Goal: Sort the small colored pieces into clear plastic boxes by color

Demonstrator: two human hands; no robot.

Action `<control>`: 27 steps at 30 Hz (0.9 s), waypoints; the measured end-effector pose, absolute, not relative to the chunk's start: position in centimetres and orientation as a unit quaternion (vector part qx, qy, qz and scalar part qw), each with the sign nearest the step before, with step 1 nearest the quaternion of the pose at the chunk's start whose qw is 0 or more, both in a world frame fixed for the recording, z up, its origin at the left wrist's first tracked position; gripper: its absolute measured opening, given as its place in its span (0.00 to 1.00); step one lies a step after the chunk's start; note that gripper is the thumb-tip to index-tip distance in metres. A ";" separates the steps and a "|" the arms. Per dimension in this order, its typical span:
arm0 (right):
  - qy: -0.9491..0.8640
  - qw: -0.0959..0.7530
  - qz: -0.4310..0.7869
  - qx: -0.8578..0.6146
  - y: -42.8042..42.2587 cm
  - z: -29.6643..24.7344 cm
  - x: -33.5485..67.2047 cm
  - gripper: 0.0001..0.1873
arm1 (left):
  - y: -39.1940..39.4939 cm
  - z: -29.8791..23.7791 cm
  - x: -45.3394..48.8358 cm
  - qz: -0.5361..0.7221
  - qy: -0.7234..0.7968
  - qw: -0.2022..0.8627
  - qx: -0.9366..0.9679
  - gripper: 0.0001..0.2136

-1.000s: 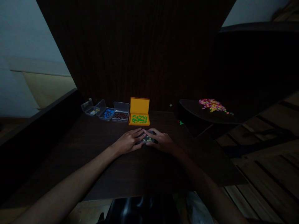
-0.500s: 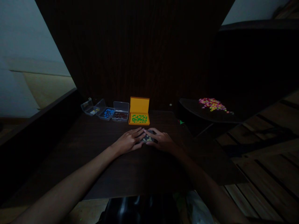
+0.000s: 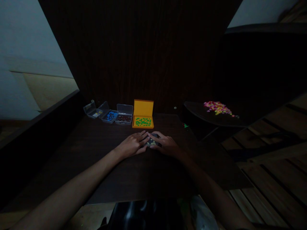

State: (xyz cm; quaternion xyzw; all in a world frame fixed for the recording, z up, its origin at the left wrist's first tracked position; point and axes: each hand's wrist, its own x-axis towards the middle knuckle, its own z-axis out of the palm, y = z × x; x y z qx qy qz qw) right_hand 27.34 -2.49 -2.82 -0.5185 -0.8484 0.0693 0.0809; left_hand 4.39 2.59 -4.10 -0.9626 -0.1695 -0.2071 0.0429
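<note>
My left hand [image 3: 132, 144] and my right hand [image 3: 166, 144] rest on the dark wooden table [image 3: 100, 153], fingertips meeting over a small dark case [image 3: 152, 142] with pale bits showing inside it. Both hands curl around the case's sides, fingers pressed on it. Just beyond them stands an open orange box [image 3: 143, 118] holding green pieces. The light is dim, and most of the case is hidden by my fingers.
A row of clear plastic boxes sits at the back left: one with dark red pieces [image 3: 124, 118], one with blue pieces [image 3: 109, 116], one nearly bare [image 3: 92, 111]. A pile of pink and yellow pieces [image 3: 218, 107] lies on a dark side surface at right. A dark panel rises behind.
</note>
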 end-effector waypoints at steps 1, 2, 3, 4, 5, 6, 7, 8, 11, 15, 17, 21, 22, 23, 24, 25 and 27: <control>-0.849 0.080 0.068 -0.518 -2.5 -2.9 27.3 0.31 | 2.6 -4.1 4.4 -0.204 -0.171 0.046 -0.963 0.20; -0.850 0.080 0.066 -0.516 -2.5 -2.9 27.3 0.31 | 2.6 -4.1 4.4 -0.201 -0.170 0.047 -0.964 0.20; -0.851 0.081 0.063 -0.515 -2.5 -2.9 27.3 0.30 | 2.6 -4.1 4.3 -0.199 -0.170 0.045 -0.964 0.20; -0.852 0.082 0.059 -0.515 -2.6 -2.9 27.3 0.30 | 2.6 -4.1 4.3 -0.200 -0.169 0.044 -0.964 0.20; -0.852 0.083 0.056 -0.514 -2.6 -2.9 27.3 0.30 | 2.6 -4.1 4.3 -0.202 -0.169 0.041 -0.964 0.20; -0.853 0.083 0.054 -0.512 -2.7 -3.0 27.2 0.29 | 2.7 -4.2 4.3 -0.204 -0.168 0.040 -0.964 0.20; -0.854 0.084 0.052 -0.510 -2.7 -3.0 27.2 0.29 | 2.7 -4.2 4.3 -0.206 -0.167 0.039 -0.963 0.20; -0.855 0.085 0.050 -0.509 -2.7 -3.0 27.2 0.29 | 2.7 -4.3 4.4 -0.206 -0.168 0.039 -0.963 0.20; -0.856 0.089 0.045 -0.507 -2.7 -3.2 27.1 0.29 | 2.7 -4.4 4.4 -0.206 -0.169 0.042 -0.963 0.20; -0.855 0.093 0.037 -0.509 -2.8 -3.5 27.0 0.29 | 2.7 -4.3 4.4 -0.201 -0.168 0.063 -0.963 0.19; -0.853 0.093 0.033 -0.513 -2.8 -3.6 26.9 0.29 | 2.7 -4.2 4.4 -0.198 -0.167 0.070 -0.963 0.19; -0.847 0.076 0.028 -0.526 -3.1 -3.5 26.6 0.29 | 2.7 -4.1 4.4 -0.195 -0.169 0.065 -0.964 0.20; -0.844 0.069 0.027 -0.531 -3.1 -3.4 26.5 0.29 | 2.6 -4.1 4.4 -0.193 -0.170 0.066 -0.964 0.20; -0.842 0.060 0.027 -0.535 -3.2 -3.3 26.4 0.29 | 2.6 -4.0 4.4 -0.189 -0.172 0.068 -0.964 0.20; -0.841 0.054 0.027 -0.537 -3.3 -3.2 26.4 0.29 | 2.5 -4.0 4.5 -0.184 -0.173 0.070 -0.965 0.20; -0.841 0.048 0.027 -0.538 -3.3 -3.1 26.3 0.29 | 2.5 -3.9 4.5 -0.179 -0.173 0.073 -0.966 0.20; -0.842 0.036 0.027 -0.537 -3.5 -2.9 26.2 0.30 | 2.3 -3.7 4.6 -0.164 -0.173 0.083 -0.968 0.20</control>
